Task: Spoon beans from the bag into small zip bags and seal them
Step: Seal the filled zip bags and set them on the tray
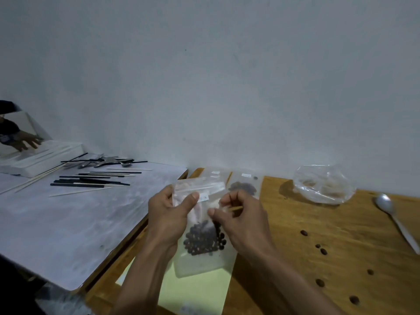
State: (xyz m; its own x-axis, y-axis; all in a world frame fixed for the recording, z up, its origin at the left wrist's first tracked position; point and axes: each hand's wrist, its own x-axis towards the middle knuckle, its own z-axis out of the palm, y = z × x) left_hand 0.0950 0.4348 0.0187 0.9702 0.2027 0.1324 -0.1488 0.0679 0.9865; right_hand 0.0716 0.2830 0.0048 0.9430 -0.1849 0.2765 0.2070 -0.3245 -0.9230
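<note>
I hold a small clear zip bag (200, 260) upright above the wooden table (318, 280); dark beans (200, 241) fill its lower half. My left hand (169, 218) grips its left side, thumb pressed on the front below the zip strip. My right hand (242, 220) pinches its right side with thumb and fingers. Another small zip bag with beans (244, 186) lies flat behind, near the wall. A crumpled clear plastic bag (323, 184) sits at the back right. A white plastic spoon (395, 220) lies at the right edge.
Several loose beans (321, 250) are scattered on the wood at right. A yellow-green sheet (195, 292) lies under my hands. On the left, a grey-covered table (68, 217) holds chopsticks (91, 180) and metal spoons (104, 162); another person's hand (27, 140) rests on a white tray.
</note>
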